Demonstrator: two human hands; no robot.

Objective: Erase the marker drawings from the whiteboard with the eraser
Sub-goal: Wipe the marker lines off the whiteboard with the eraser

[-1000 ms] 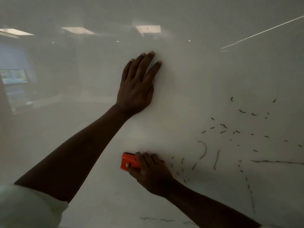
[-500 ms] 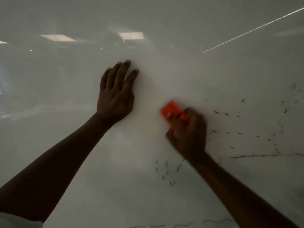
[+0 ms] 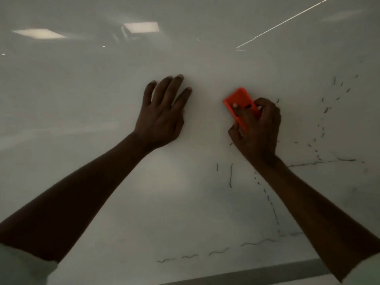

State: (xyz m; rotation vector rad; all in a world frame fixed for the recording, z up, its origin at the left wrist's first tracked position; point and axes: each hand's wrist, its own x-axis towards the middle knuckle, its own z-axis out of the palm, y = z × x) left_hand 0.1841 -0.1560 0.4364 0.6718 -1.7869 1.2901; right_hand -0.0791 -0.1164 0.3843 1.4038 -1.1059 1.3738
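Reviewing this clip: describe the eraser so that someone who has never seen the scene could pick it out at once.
Start from the whiteboard that fills the view. Two bare hands rest on it; go to the right hand, near the leftover marker strokes. The eraser sticks out up and left from its grip, a bright orange block, the only coloured thing on the pale board.

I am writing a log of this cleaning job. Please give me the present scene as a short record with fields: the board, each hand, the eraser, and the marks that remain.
board: whiteboard, upright, glossy, reflecting ceiling lights
left hand: left hand flat on the board, fingers spread, holding nothing
right hand: right hand gripping the eraser
eraser: orange eraser, pressed on the board, tilted
remaining marks: marker marks, dashes and short lines right of and below the eraser; wavy line near the bottom edge
left part of board: no marks visible
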